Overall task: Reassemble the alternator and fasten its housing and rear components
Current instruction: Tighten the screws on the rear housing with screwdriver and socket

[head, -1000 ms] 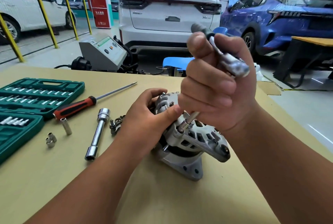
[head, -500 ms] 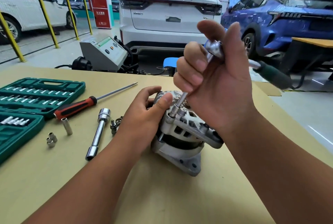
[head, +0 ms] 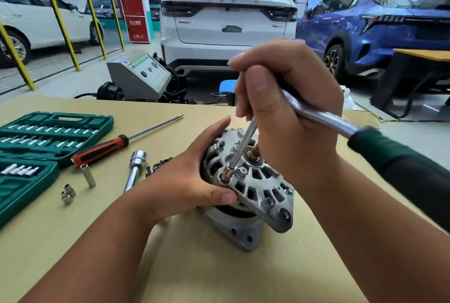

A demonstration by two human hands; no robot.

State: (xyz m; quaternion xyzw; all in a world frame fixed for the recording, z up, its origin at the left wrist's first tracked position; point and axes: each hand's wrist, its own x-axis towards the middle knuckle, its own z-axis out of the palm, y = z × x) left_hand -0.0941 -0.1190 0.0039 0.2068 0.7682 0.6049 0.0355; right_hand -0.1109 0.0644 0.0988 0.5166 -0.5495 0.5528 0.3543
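Head view: the left hand (head: 185,188) clasped the silver ribbed cast-metal alternator (head: 264,189) on the tan tabletop (head: 219,276). Above it, the right hand (head: 289,120) gripped a chrome, green-handled ratchet (head: 379,151), its slim socket extension (head: 239,150) seated on the alternator just beside the left thumb.

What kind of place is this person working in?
Probably a car repair workshop: a white SUV and blue car stand behind the workbench, where an open socket set lies near the alternator.
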